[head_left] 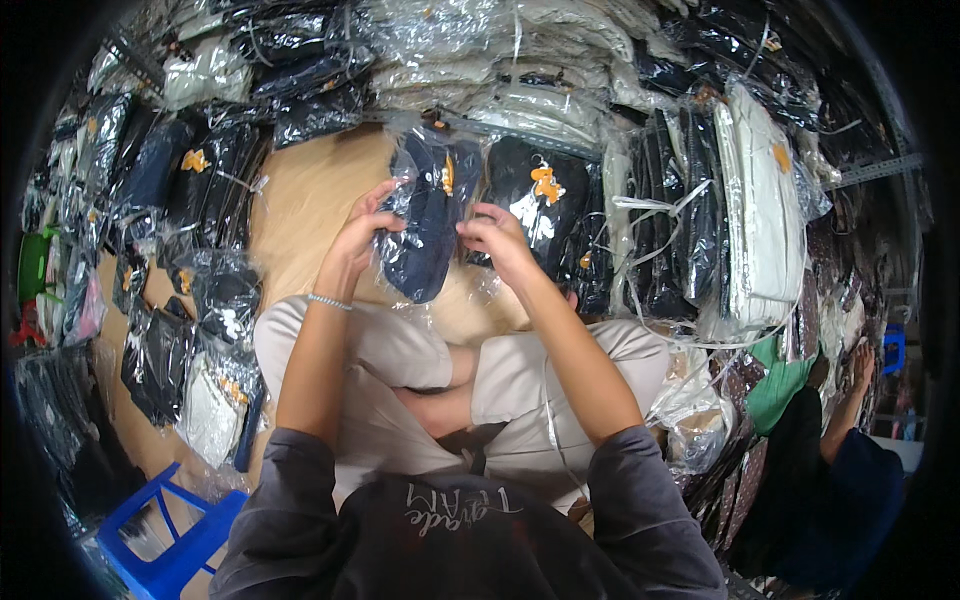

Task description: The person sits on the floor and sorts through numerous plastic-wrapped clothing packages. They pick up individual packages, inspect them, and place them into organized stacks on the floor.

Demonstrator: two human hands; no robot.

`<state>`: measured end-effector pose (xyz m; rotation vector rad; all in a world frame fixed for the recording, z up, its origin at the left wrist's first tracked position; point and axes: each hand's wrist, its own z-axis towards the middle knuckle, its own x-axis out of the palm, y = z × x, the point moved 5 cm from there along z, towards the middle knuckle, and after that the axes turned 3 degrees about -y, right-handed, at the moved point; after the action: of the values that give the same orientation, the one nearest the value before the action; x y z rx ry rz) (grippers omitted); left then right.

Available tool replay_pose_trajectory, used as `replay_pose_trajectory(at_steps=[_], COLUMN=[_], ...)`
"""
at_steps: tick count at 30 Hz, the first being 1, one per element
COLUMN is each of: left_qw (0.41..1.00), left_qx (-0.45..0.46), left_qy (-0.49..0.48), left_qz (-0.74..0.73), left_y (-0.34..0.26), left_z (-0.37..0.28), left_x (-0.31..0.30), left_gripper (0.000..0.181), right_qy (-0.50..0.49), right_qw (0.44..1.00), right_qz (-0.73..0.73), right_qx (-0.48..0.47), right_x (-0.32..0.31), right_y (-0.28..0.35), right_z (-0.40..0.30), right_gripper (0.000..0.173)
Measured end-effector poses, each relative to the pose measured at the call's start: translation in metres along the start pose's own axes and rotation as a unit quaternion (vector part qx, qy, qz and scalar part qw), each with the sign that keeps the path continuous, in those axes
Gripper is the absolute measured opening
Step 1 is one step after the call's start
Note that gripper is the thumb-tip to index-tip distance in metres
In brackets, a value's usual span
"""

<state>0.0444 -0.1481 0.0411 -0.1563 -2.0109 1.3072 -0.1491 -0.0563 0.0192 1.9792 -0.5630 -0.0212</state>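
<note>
A folded navy garment in a clear plastic bag (420, 247) is held up before me, over the tan floor and my crossed legs. My left hand (364, 229) grips its left side, with the thumb on the front. At the bag's right edge are the curled fingers of my right hand (495, 236); whether they pinch the film is unclear. An orange tag or charm (448, 176) shows near the bag's top. Just beyond my right hand, a bagged black garment (517, 176) bears an orange animal-shaped charm (547, 185).
Bagged garments lie in heaps on metal shelving (540, 139) ahead. Strap-tied bundles (667, 225) and a white stack (765, 217) stand to my right; more bags (161, 360) lie left. A blue plastic stool (150, 570) is at lower left. Another person's arm (847, 405) reaches in at right.
</note>
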Motion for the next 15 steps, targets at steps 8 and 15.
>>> replay_pose_trajectory(at_steps=[8, 15], left_qw=[0.982, 0.992], left_qx=[0.104, -0.034], left_qy=[0.054, 0.042], left_qz=[-0.145, 0.11], left_y=[-0.024, -0.005], left_z=[-0.018, -0.016], left_x=[0.04, 0.051], left_gripper=[0.101, 0.06], right_qy=[0.054, 0.072], right_qw=[0.978, 0.981], right_qz=[0.08, 0.05], right_qx=[-0.183, -0.174], right_x=[0.012, -0.002], right_y=[0.07, 0.093], right_z=[-0.039, -0.041], right_gripper=[0.039, 0.038])
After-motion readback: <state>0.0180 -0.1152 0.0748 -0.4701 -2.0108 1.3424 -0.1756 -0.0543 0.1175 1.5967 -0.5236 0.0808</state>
